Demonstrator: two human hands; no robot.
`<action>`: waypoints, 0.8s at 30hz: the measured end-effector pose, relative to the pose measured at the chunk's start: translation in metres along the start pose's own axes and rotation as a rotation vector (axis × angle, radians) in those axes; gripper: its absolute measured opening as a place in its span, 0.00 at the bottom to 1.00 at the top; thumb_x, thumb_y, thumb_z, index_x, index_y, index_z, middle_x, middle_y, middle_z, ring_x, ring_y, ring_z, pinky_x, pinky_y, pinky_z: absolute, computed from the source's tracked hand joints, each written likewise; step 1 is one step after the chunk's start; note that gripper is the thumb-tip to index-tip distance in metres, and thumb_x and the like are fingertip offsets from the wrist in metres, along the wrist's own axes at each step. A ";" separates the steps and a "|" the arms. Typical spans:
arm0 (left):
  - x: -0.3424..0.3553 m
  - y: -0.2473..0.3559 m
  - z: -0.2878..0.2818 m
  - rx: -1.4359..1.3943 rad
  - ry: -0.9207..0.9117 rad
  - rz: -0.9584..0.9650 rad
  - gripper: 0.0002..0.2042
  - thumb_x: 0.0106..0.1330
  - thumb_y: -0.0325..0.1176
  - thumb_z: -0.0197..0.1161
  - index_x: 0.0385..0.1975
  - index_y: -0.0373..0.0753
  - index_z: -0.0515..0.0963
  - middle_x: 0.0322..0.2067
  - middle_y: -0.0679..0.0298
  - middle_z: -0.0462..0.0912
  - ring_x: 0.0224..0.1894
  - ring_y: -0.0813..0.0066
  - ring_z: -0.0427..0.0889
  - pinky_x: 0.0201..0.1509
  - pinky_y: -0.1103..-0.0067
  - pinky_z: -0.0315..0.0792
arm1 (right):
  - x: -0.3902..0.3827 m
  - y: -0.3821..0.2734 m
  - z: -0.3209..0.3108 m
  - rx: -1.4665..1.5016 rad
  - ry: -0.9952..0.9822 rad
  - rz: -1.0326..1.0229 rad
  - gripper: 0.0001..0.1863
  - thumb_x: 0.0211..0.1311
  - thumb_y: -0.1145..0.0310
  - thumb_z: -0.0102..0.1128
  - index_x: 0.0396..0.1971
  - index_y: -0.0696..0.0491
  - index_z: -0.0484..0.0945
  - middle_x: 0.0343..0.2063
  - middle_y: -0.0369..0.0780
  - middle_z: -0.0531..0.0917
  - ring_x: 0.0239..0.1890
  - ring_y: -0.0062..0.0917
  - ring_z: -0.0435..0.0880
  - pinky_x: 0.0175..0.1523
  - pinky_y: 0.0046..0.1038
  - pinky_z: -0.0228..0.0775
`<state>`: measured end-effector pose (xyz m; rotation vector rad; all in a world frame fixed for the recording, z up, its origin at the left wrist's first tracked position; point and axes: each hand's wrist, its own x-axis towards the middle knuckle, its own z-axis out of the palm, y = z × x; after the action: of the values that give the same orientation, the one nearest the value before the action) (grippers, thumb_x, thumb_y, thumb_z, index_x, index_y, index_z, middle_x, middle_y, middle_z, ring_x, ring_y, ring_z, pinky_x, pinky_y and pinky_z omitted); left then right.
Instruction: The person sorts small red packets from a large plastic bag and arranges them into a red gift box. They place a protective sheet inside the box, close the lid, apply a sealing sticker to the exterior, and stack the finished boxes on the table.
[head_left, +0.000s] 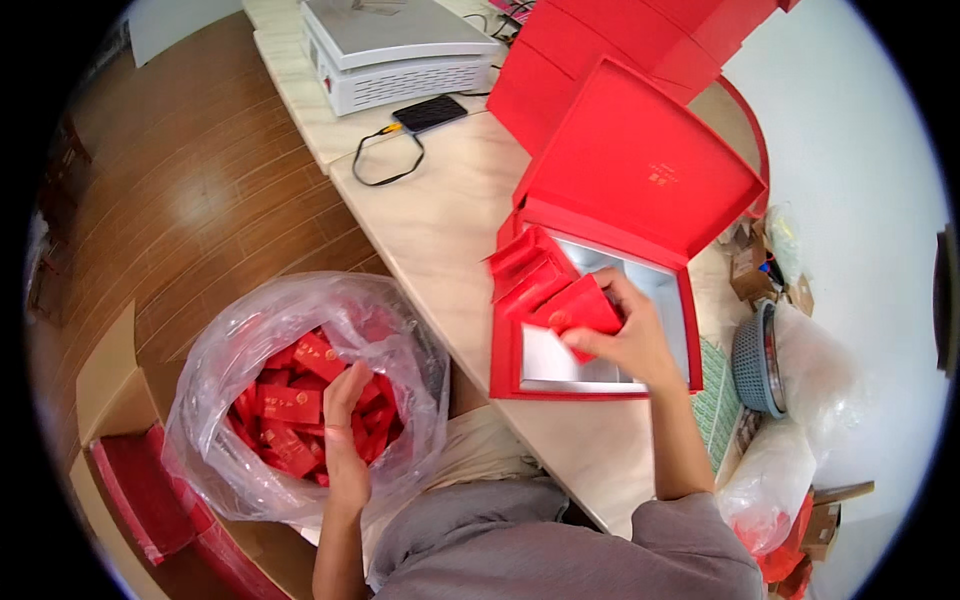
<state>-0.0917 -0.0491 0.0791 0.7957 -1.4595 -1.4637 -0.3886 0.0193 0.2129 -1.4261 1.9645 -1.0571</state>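
A: What does the right hand (640, 335) have?
B: At least one red packet (588, 305), between thumb and fingers, over the open box (508, 352). More packets (532, 272) lie in the box, just left of that hand.
A: And the lid (650, 165)?
B: Raised, beyond the right hand.
A: The left hand (343, 405)?
B: In the mouth of a clear bag (225, 335), over loose red packets (290, 403); I can't tell whether it grips any.
A: Anything farther off?
B: A phone (430, 114) on the table (420, 235), ahead of both hands, and a basket (752, 365) right of the right hand.
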 end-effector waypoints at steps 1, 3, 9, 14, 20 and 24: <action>-0.001 -0.005 0.000 -0.040 -0.014 -0.036 0.39 0.70 0.62 0.27 0.61 0.30 0.63 0.58 0.52 0.66 0.60 0.61 0.67 0.67 0.69 0.54 | 0.004 0.007 -0.018 -0.249 0.088 -0.048 0.26 0.41 0.66 0.77 0.39 0.58 0.74 0.35 0.40 0.79 0.40 0.25 0.79 0.45 0.28 0.71; -0.003 -0.005 0.002 -0.062 -0.087 -0.127 0.36 0.71 0.60 0.30 0.60 0.30 0.63 0.53 0.53 0.71 0.58 0.64 0.68 0.66 0.69 0.56 | 0.012 0.034 -0.043 -0.720 0.157 -0.234 0.28 0.38 0.62 0.76 0.38 0.59 0.73 0.35 0.45 0.77 0.39 0.39 0.77 0.44 0.32 0.71; -0.017 -0.012 0.007 -0.038 -0.176 -0.225 0.25 0.74 0.47 0.39 0.56 0.31 0.68 0.46 0.56 0.77 0.51 0.69 0.74 0.60 0.73 0.64 | 0.051 0.081 -0.030 -0.814 0.090 -0.333 0.30 0.35 0.58 0.76 0.38 0.57 0.73 0.36 0.42 0.76 0.43 0.38 0.75 0.43 0.35 0.72; -0.028 -0.025 0.011 -0.033 -0.140 -0.277 0.19 0.73 0.40 0.44 0.55 0.33 0.69 0.45 0.58 0.78 0.48 0.71 0.75 0.57 0.75 0.66 | 0.063 0.092 -0.018 -0.985 0.086 -0.304 0.40 0.33 0.54 0.77 0.50 0.55 0.70 0.44 0.44 0.72 0.49 0.37 0.71 0.50 0.36 0.68; -0.028 -0.032 0.009 -0.061 -0.070 -0.314 0.17 0.73 0.35 0.45 0.54 0.32 0.69 0.43 0.58 0.78 0.47 0.72 0.76 0.56 0.76 0.67 | 0.031 0.092 -0.033 -1.081 0.183 -0.122 0.49 0.31 0.57 0.78 0.59 0.54 0.64 0.50 0.45 0.69 0.53 0.41 0.68 0.56 0.39 0.62; -0.029 -0.039 -0.010 -0.072 0.004 -0.350 0.15 0.72 0.33 0.45 0.53 0.32 0.70 0.43 0.59 0.78 0.47 0.72 0.76 0.56 0.77 0.67 | 0.008 0.077 -0.035 -1.028 0.231 -0.123 0.43 0.40 0.63 0.75 0.59 0.54 0.64 0.50 0.47 0.69 0.53 0.41 0.68 0.56 0.39 0.62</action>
<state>-0.0775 -0.0304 0.0351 1.0466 -1.3008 -1.7612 -0.4608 0.0346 0.1713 -1.9809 2.8024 -0.1848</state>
